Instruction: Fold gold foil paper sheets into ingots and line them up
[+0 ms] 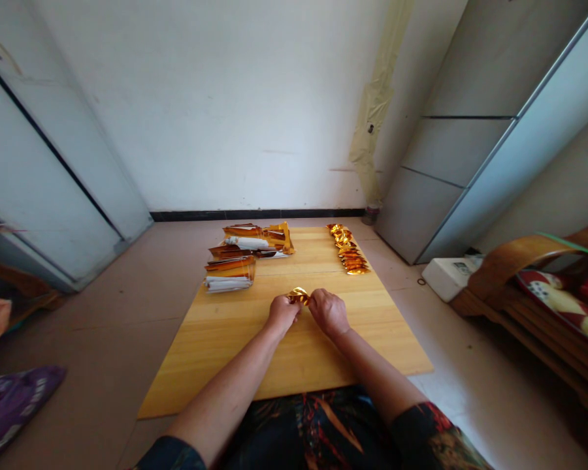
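My left hand and my right hand meet over the middle of a low wooden table. Both are closed in a pinch on one small piece of gold foil paper, held between them just above the tabletop. Stacks of flat gold foil sheets lie at the table's far left, some with their white backs showing. A row of folded gold foil pieces lies along the far right edge.
The table stands on a pale floor before a white wall. A wooden chair with a patterned cushion is at the right, a white box beside it. A purple bag lies at the left. Grey cabinets flank both sides.
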Demonstrator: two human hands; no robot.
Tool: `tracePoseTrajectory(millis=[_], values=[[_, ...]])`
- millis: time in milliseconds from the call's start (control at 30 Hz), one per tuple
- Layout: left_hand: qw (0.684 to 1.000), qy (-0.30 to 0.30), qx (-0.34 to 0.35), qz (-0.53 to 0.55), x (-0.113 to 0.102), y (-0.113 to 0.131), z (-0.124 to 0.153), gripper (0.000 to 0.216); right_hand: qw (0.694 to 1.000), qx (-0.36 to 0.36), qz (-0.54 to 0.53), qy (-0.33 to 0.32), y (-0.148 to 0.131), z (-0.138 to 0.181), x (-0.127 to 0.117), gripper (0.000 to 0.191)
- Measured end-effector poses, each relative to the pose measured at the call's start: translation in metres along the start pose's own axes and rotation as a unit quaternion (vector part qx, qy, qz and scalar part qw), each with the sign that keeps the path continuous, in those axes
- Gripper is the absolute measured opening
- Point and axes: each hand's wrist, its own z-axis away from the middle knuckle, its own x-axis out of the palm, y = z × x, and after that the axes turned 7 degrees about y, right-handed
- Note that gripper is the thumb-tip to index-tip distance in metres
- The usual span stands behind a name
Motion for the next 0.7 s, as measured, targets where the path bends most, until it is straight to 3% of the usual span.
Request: tracePoseTrajectory(millis=[233,500,700], values=[[0.998,-0.055,-0.02,0.022,-0.0069,0.0065,0.0033,0.012,0.995,0.053,-0.083,-0.01,0.005,-0.0015,-0.0032,0.015],[0.999,-0.035,-0.029,-0.002,-0.0049,0.0068,0.002,0.022,0.997,0.029,-0.071,0.011,0.005,-0.0011,-0.002,0.015],[0.999,-0.029,-0.032,-0.028,-0.0014,0.0092,0.0018,0.025,0.999,-0.033,-0.002,0.038,0.0071,-0.0003,-0.0019,0.017]])
